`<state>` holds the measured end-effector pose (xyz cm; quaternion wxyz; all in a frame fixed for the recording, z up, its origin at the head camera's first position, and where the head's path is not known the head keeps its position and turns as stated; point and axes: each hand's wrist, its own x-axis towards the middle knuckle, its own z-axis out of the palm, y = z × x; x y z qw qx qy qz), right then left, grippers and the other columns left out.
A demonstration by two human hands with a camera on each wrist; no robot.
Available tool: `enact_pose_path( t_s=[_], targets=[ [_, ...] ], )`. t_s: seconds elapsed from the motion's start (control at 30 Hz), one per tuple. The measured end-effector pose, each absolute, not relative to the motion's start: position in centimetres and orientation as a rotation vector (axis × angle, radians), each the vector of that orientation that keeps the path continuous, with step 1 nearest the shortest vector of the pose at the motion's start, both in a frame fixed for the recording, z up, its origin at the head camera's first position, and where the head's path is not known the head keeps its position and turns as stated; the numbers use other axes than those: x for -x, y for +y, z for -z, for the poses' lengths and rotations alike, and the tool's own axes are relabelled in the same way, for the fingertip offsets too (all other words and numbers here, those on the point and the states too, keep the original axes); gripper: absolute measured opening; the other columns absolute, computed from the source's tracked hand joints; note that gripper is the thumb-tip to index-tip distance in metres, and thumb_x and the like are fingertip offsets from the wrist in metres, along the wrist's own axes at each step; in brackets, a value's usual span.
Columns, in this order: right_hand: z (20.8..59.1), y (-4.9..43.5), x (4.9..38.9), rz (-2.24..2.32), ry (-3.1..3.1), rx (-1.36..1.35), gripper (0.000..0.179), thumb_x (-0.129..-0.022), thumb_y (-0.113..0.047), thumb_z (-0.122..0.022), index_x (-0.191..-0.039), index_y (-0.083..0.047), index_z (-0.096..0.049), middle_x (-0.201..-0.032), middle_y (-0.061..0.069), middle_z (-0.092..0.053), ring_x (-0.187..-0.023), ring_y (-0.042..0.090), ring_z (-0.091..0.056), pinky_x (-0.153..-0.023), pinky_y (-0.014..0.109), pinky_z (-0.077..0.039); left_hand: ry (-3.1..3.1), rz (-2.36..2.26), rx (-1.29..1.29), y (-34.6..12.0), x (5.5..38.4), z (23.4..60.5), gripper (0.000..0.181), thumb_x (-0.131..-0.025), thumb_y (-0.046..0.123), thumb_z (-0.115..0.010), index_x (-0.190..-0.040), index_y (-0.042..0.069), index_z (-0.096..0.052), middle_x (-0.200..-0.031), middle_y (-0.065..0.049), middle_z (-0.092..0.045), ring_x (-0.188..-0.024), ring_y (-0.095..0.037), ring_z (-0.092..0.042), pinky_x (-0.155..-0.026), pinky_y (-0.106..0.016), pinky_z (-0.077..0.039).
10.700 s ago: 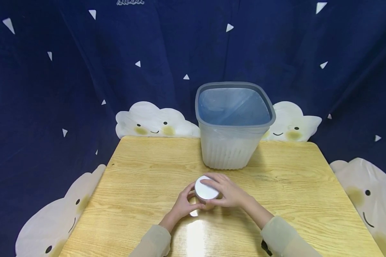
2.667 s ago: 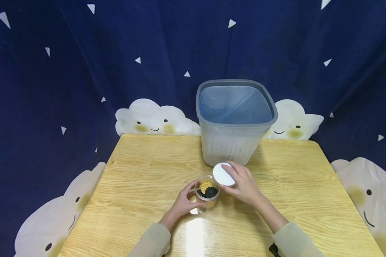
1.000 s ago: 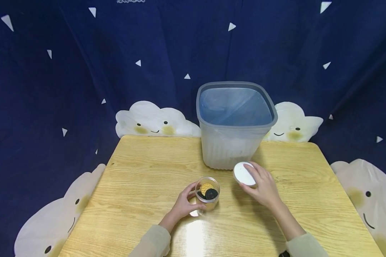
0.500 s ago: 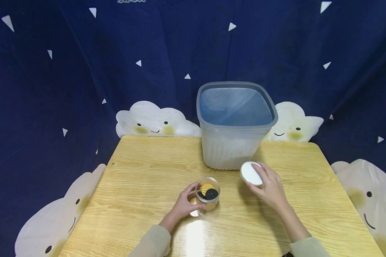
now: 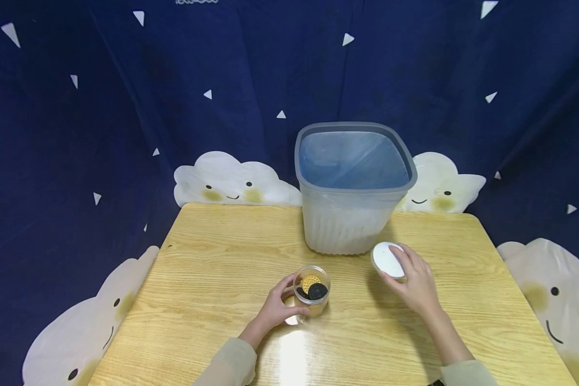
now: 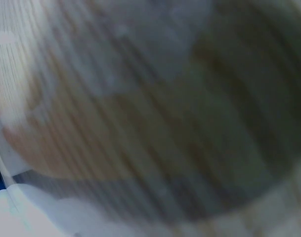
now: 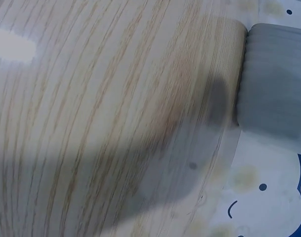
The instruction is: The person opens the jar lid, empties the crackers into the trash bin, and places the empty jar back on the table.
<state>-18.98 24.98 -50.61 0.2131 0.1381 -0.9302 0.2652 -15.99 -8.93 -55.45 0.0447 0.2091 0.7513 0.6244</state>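
A clear round jar (image 5: 311, 310) stands lidless on the table. Inside it lie a yellow waffle-patterned cookie (image 5: 310, 284) and dark round cookies (image 5: 317, 291). My left hand (image 5: 276, 306) grips the jar's left side, thumb at the front and fingers around the back. To the right of the jar, my right hand (image 5: 417, 281) pinches the white round lid (image 5: 386, 260) by its edges, tilted and above the tabletop. The left wrist view is mostly a blur of wood grain and reflection. The right wrist view shows tabletop with a shadow across it; the lid cannot be made out there.
A tall translucent bin (image 5: 347, 222) with a grey rim stands at the back of the wooden table (image 5: 222, 257), behind the jar and lid. Its right wrist view side (image 7: 276, 81) is at the right edge. A dark blue curtain (image 5: 251, 64) with white clouds hangs around the table.
The lid was on the jar at first. My right hand has lifted it off and carried it rightward, still drifting right over the last second. My left hand stays at the jar.
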Motion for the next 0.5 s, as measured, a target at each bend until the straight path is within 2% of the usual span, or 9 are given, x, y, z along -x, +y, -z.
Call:
enact_pose_path(
  t_s=[0.27, 0.5],
  targets=[
    [51.1, 25.9, 18.9, -0.723, -2.579, -0.347, 0.064, -0.073, -0.034, -0.072, -0.128, -0.013, -0.048, -0.129, 0.021, -0.043, -0.113, 0.045, -0.040, -0.091, 0.061, -0.029, 2.315, -1.926, -0.675, -8.9, 16.0, 55.6, 0.083, -0.064, 0.005, -0.080, -0.134, -0.005, -0.037, -0.128, -0.027, -0.046, -0.119, -0.043, -0.042, -0.096, -0.043, -0.043],
    [51.6, 26.8, 18.7, -0.709, -2.565, -0.321, 0.064, -0.071, -0.033, -0.073, -0.127, -0.012, -0.049, -0.128, 0.023, -0.044, -0.112, 0.046, -0.041, -0.089, 0.063, -0.030, 2.313, -1.908, -0.630, -8.9, 15.9, 55.4, 0.083, -0.065, 0.007, -0.081, -0.135, 0.000, -0.038, -0.129, -0.023, -0.046, -0.121, -0.038, -0.042, -0.098, -0.042, -0.041]
  ],
)
